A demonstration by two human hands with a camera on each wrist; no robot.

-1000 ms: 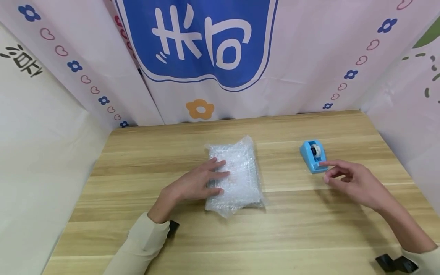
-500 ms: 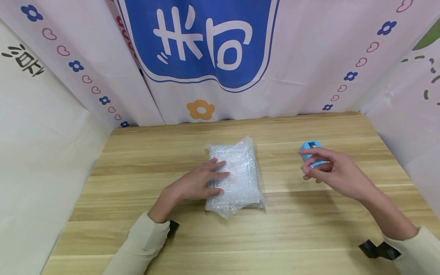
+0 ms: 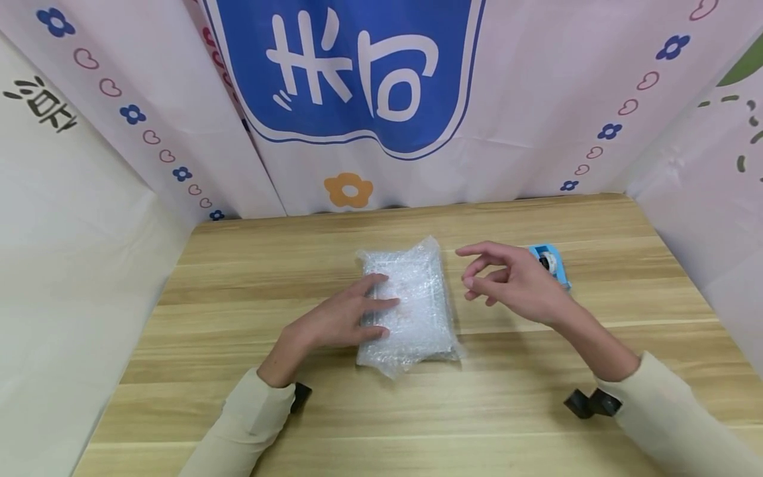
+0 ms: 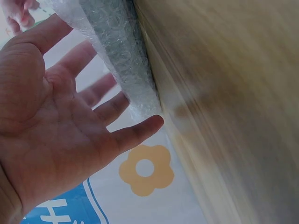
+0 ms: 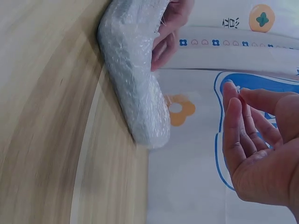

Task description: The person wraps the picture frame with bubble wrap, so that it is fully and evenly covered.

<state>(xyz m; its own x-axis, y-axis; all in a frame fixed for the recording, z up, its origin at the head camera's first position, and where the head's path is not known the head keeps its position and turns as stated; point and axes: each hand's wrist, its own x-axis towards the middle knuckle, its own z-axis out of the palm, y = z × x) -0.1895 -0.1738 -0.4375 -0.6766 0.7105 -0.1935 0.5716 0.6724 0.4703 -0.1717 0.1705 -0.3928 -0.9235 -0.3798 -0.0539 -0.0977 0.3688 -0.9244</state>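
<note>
A flat package (image 3: pixel 411 308) in bubble wrap lies on the table, a pale reddish print showing faintly through it. My left hand (image 3: pixel 342 315) rests on its left side with the fingers spread; the left wrist view shows the hand (image 4: pixel 56 107) by the package's edge. Above the table, just right of the package, is my right hand (image 3: pixel 507 281). Its thumb and a fingertip meet as if pinching a bit of clear tape (image 5: pixel 238 91), which is barely visible. Behind that hand stands a light blue tape dispenser (image 3: pixel 554 262), partly hidden, with a white roll.
The wooden table (image 3: pixel 256 278) carries the package and the dispenser. A printed cloth (image 3: pixel 512 99) with a blue emblem hangs along the back edge. White sheets stand at both sides. A black wrist mount (image 3: pixel 590 403) sits at the right sleeve.
My right hand has moved left from the tape dispenser toward the package, uncovering part of the dispenser. The left hand and the package have stayed in place.
</note>
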